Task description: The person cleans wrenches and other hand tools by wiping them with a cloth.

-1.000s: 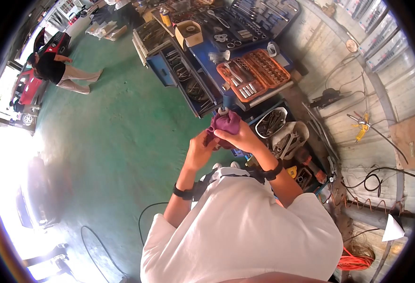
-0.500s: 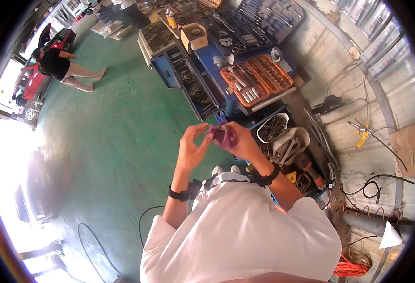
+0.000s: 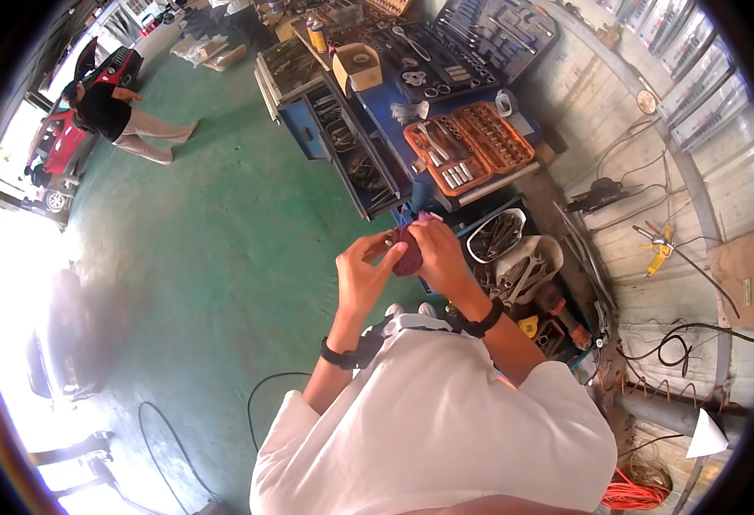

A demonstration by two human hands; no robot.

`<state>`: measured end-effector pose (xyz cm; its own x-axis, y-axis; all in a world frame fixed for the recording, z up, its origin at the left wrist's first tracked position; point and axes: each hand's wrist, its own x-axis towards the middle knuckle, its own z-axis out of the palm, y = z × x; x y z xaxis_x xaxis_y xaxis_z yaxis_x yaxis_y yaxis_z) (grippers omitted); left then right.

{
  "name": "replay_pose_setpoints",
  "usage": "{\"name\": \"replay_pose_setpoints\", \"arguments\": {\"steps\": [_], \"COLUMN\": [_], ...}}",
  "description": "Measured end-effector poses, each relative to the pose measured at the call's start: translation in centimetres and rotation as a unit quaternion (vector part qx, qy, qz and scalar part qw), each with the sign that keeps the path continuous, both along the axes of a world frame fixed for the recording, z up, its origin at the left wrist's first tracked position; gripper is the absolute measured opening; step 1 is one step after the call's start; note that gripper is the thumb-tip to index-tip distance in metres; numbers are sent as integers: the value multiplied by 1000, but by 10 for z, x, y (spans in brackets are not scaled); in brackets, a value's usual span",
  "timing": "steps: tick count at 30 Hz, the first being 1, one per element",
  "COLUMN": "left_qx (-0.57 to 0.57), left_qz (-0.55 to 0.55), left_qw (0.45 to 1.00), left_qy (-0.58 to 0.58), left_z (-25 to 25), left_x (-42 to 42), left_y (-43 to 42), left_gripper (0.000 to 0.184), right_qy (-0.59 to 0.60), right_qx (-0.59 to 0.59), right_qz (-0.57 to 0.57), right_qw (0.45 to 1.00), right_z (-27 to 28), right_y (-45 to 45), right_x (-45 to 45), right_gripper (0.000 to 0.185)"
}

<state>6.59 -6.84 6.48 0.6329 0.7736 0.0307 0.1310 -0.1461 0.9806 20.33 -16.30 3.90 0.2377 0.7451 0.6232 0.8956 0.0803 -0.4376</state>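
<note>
A dark purple cloth [image 3: 406, 252] is bunched between both hands, in front of the open drawer. My left hand [image 3: 363, 268] pinches its left side with thumb and fingers. My right hand [image 3: 439, 256] is wrapped round its right side, and a lighter purple bit shows above the fingers. Something small and pale shows at the left fingertips, too small to name; anything inside the cloth is hidden. Beyond the hands, an orange socket set [image 3: 468, 148] lies open on the blue tool cart [image 3: 383, 105].
An open drawer [image 3: 355, 159] of tools juts out from the cart. White container of tools [image 3: 495, 235] and a red-and-black power tool [image 3: 566, 316] are at the right. A person [image 3: 107, 116] stands near a red car [image 3: 60, 146]. A hose [image 3: 168, 451] lies on the floor.
My left hand has come back against the cloth after being partly off it. The cloth is now bunched differently, with part of it above my right hand. The view has shifted slightly.
</note>
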Motion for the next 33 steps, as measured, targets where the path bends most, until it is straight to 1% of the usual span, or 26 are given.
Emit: {"name": "replay_pose_setpoints", "arguments": {"steps": [1, 3, 4, 6, 7, 9, 11, 13, 14, 16, 17, 19, 20, 22, 25, 27, 28, 29, 31, 32, 33], "left_qx": [0, -51, -53, -9, -10, 11, 17, 30, 29, -12, -12, -75, -75, -41, -25, -34, -43, -44, -77, -75, -66], "left_qz": [1, -26, -25, -41, -39, -67, -58, -55, -54, -60, -60, -42, -42, -23, -23, -32, -40, -40, -49, -50, -35], "left_qw": [1000, 998, 998, 998, 998, 998, 998, 996, 996, 997, 997, 995, 994, 998, 998, 998, 998, 998, 996, 996, 997], "left_qy": [0, -22, -22, -44, -44, 5, 25, 66, 66, 56, 56, 59, 60, 52, 60, 47, 34, 34, -2, -3, 10], "left_z": [-1, -2, 0, 4, 3, -1, 2, 10, 10, 11, 9, 1, -1, -2, 5, 8, 8, 0, -11, -14, -3], "left_x": [-1, -2, -1, 0, -1, -3, -2, -2, -3, -5, -7, -12, -13, -13, -9, -6, -5, -4, -2, -3, -4], "left_y": [1, 6, 8, 8, 7, 7, -1, -3, -3, 0, 4, 12, 13, 14, 10, 9, 8, 10, 17, 19, 17], "left_gripper": [36, 35, 35, 38, 38, 41, 40, 38, 38, 36, 36, 34, 34, 34, 34, 33, 33, 33, 32, 32, 32], "right_qy": [-6, -12, -12, -12, -9, -8, -7, -10, -12, -17, -22, -18, -14, -9, -3, -1, -22, -41, -41, -42, -43], "right_qx": [10, 20, 18, 11, 3, -2, -32, -32, -34, -30, -25, -34, -43, -45, -41, -35, -25, -15, -9, -3, -3], "right_qz": [-4, -7, -4, 3, 21, 41, 62, 67, 70, 69, 68, 61, 55, 52, 56, 61, 66, 71, 70, 67, 66], "right_qw": [1000, 1000, 1000, 1000, 1000, 999, 998, 997, 997, 997, 997, 997, 997, 998, 998, 998, 997, 996, 997, 997, 997], "right_z": [0, 0, -1, -2, -2, -2, -3, -6, -7, -6, -6, -6, -7, -13, -19, -14, -3, 3, 2, 1, 0], "right_y": [0, 0, 0, -3, -5, -7, -11, -12, -13, -14, -15, -16, -17, -17, -15, -13, -10, -9, -6, -4, -4], "right_x": [1, 2, 3, 3, 6, 11, 14, 16, 16, 16, 16, 24, 27, 29, 25, 22, 19, 17, 17, 19, 20], "right_gripper": [43, 42, 41, 40, 39, 38, 37, 37, 38, 40, 41, 43, 45, 45, 46, 46, 45, 45, 45, 45, 45]}}
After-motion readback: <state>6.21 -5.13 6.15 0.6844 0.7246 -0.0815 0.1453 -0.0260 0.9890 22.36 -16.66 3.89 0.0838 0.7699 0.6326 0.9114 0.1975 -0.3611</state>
